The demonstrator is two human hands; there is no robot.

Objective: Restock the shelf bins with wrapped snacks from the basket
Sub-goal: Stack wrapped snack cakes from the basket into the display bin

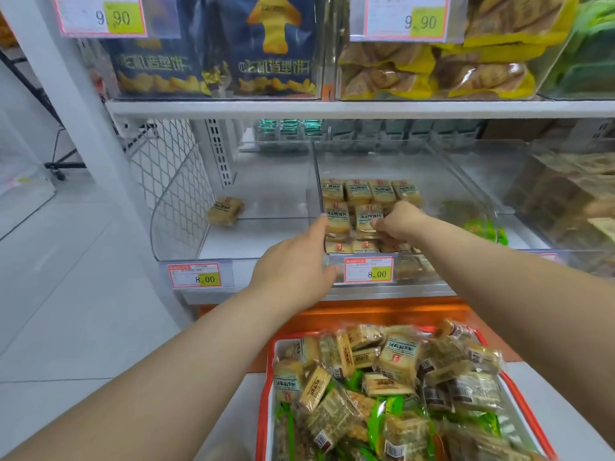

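Observation:
A clear shelf bin (412, 161) on the middle shelf holds rows of yellow wrapped snacks (357, 191). My right hand (399, 221) is inside this bin, fingers closed on one yellow wrapped snack (367, 219) among the rows. My left hand (293, 264) rests against the bin's left front corner, fingers apart, touching the snack (336, 224) at the edge. Below, a red-rimmed basket (266, 387) is heaped with yellow and green wrapped snacks (396, 357). The left bin (179, 207) holds a single yellow snack (225, 210).
Price tags reading 8.00 (368, 269) hang on the bin fronts. The upper shelf (332, 109) carries blue bags (213, 48) and yellow packets (432, 71). A bin at right (565, 201) holds other packets. A white upright post (66, 94) stands at left beside grey floor tiles.

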